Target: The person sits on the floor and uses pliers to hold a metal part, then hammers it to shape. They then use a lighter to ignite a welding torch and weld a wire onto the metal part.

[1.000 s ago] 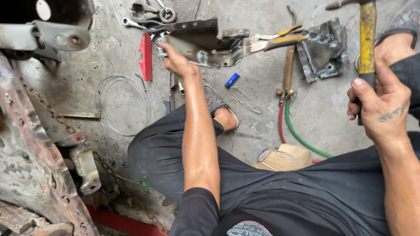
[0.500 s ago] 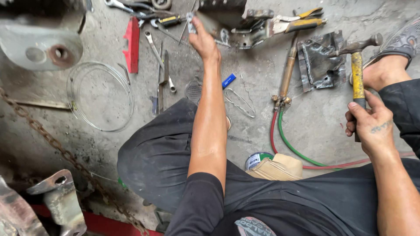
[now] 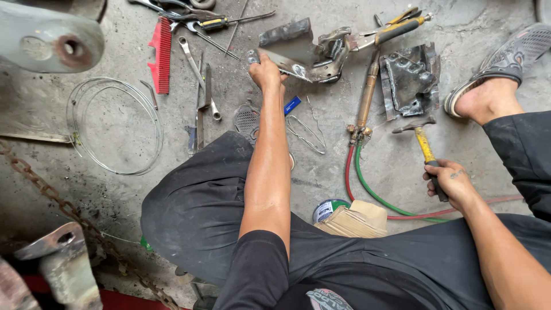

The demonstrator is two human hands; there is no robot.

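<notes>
A: Items, head view, upper floor?

B: Bent steel bracket (image 3: pixel 307 49), dark and scorched, lying on the concrete floor (image 3: pixel 115 189). Left hand (image 3: pixel 265 72) stretched forward, fingers clenched around the bracket's near left edge.

A: Right side?

B: Right hand (image 3: pixel 450 182) low and drawn back, closed around the dark grip of a hammer (image 3: pixel 426 146) with a yellow shaft; head pointing away, hovering near a crumpled metal plate (image 3: pixel 408 77).

A: Between the hands?

B: Brass cutting torch (image 3: pixel 367 95) lying on the floor, red and green hoses (image 3: pixel 359 172) running from its base toward the lap. Blue marker (image 3: pixel 292 105) just beside the left forearm, bent wire clip (image 3: pixel 304 132) near it.

A: Left portion?

B: Red brush (image 3: pixel 162 54), spanner (image 3: pixel 198 72), screwdriver (image 3: pixel 221 24), coil of thin wire (image 3: pixel 115 126), rusty chain (image 3: pixel 63 201).

A: Remainder?

B: Sandalled foot (image 3: pixel 493 86) upper right, well apart from the bracket; folded cardboard (image 3: pixel 356 221) on the lap.
</notes>
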